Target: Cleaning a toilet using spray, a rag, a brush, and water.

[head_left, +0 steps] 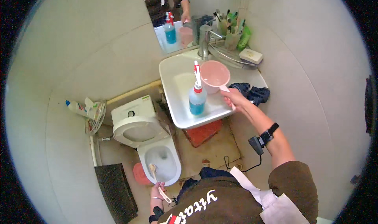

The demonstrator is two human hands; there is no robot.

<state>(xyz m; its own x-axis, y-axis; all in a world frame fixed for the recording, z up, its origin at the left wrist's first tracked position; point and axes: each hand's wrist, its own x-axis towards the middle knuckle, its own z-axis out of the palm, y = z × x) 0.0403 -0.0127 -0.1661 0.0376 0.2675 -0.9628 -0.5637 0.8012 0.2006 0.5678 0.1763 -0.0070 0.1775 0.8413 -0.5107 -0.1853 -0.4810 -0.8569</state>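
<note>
My left hand [159, 188] is closed around the white handle of a toilet brush [153, 171], whose bristled head is over the bowl of the white toilet [174, 153]. The toilet's lid [144, 122] stands raised. My right hand [234, 99] grips the handle of a pink plastic dipper [215, 74], held at the white washbasin [180, 119] under the metal faucet [204, 42]. Just left of the dipper stands a spray bottle [197, 104] with blue liquid and a red and white trigger. Whether the dipper holds water I cannot tell.
Dark cloth [258, 94] lies on the basin's right edge. A cup of toothbrushes [232, 40], a green tube [244, 37] and a soap box [251, 56] are in the corner. Bottles fill a wall rack [99, 117]. A dark mat [116, 191] is left; a red basin [203, 134] sits below the washbasin.
</note>
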